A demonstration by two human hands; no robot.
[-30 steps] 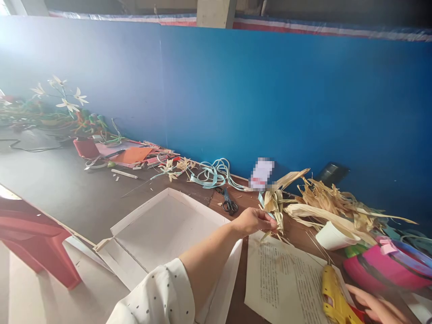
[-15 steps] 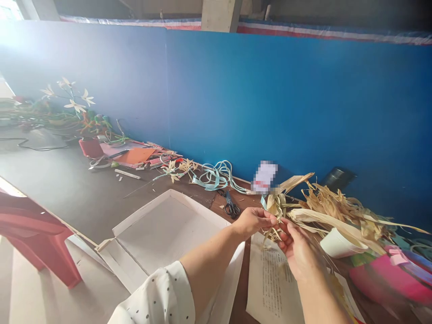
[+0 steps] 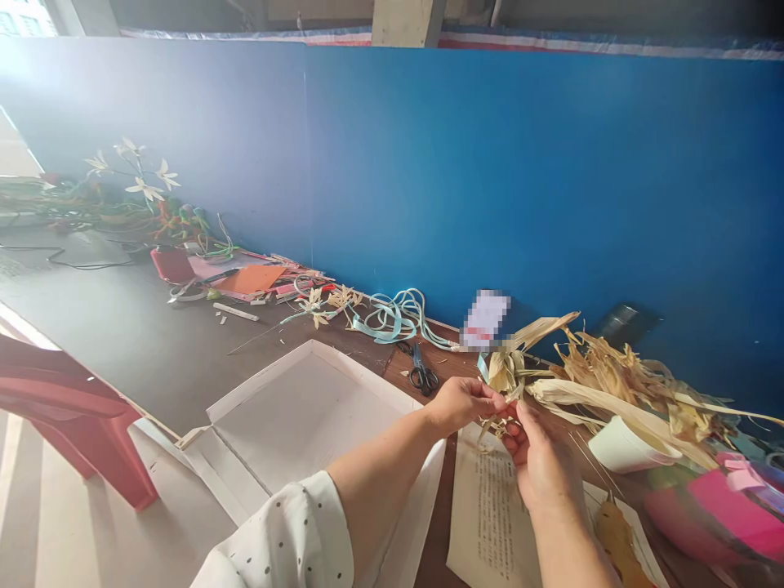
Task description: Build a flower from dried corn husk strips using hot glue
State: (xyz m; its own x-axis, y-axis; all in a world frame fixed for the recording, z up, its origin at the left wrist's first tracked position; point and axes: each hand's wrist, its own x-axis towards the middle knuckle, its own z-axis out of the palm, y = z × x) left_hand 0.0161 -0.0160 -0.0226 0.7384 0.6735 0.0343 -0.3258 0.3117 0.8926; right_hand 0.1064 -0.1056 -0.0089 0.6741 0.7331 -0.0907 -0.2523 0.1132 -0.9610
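My left hand (image 3: 461, 403) pinches a small bundle of dried corn husk (image 3: 505, 377) above the brown table. My right hand (image 3: 539, 457) has come up beside it, and its fingertips are closed on the lower strands of the same bundle. The husk piece has pale leaves and a bit of light blue ribbon at its top. Both hands hover over a printed paper sheet (image 3: 490, 510). My left sleeve is white with dots.
A heap of dried husks (image 3: 618, 384) and a white cup (image 3: 628, 447) lie to the right, with a pink bowl (image 3: 723, 510) beyond. Black scissors (image 3: 421, 374), blue ribbon (image 3: 392, 314), a flat white cardboard box (image 3: 306, 416), paper flowers (image 3: 135, 175) and a red chair (image 3: 73, 425) are to the left.
My right hand left the yellow glue gun at the lower right and rose to the husk bundle, closing on it. The left hand has stayed on the bundle.
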